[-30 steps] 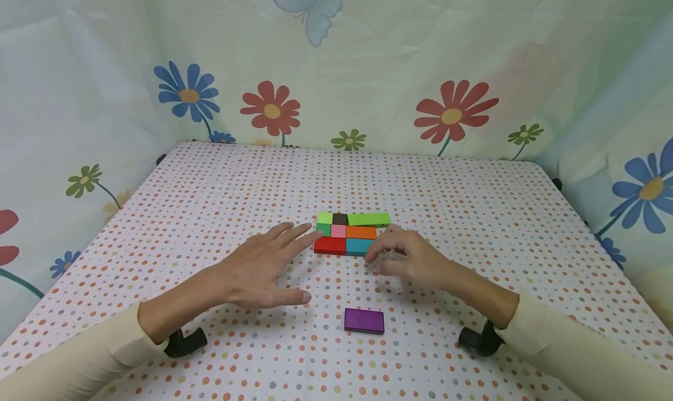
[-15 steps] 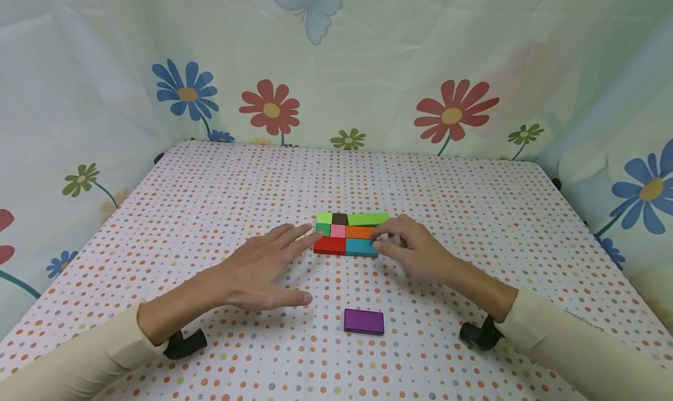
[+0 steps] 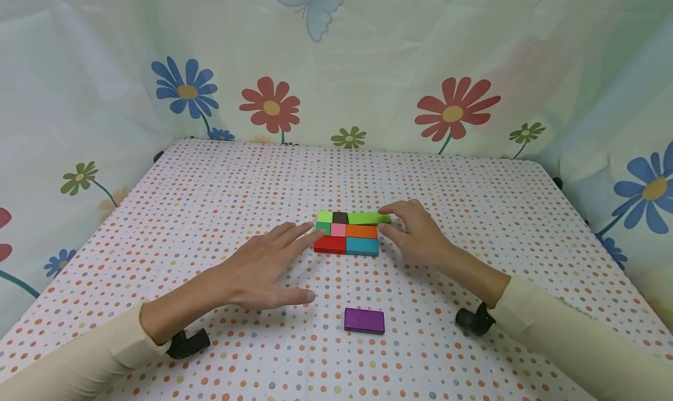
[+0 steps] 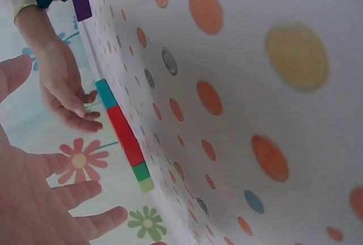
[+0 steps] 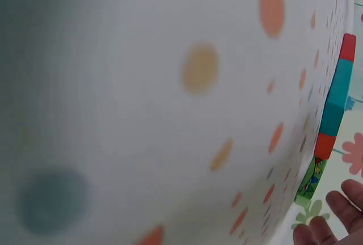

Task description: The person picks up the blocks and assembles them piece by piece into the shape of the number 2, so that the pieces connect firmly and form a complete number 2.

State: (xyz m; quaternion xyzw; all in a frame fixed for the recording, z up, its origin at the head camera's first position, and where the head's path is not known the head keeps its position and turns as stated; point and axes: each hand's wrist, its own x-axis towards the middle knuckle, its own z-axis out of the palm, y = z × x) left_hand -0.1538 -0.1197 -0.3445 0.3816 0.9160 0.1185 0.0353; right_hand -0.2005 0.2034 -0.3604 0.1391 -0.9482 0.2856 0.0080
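Note:
Coloured blocks lie flat in a cluster mid-table: a red block [image 3: 330,245], a blue block [image 3: 362,247], an orange block [image 3: 361,231], a pink block [image 3: 338,230], plus small green and dark brown ones. At the far right of the cluster, a long lime-green block [image 3: 363,218] sits slightly askew. My right hand [image 3: 418,231] hovers at its right end, thumb and index finger apart on either side. Both wrist views show a gap between those fingers and the blocks. My left hand [image 3: 265,268] is spread left of the cluster, fingertips overlapping the green block [image 3: 322,228].
A purple block [image 3: 364,321] lies alone nearer to me. The dotted tablecloth [image 3: 252,185] covers the table, and a flowered curtain [image 3: 378,50] hangs behind and at both sides. A black wrist camera [image 3: 188,344] shows below my left sleeve.
My right hand has moved away from me, from beside the blue and orange blocks to the right end of the lime-green block. My left hand stays nearly still.

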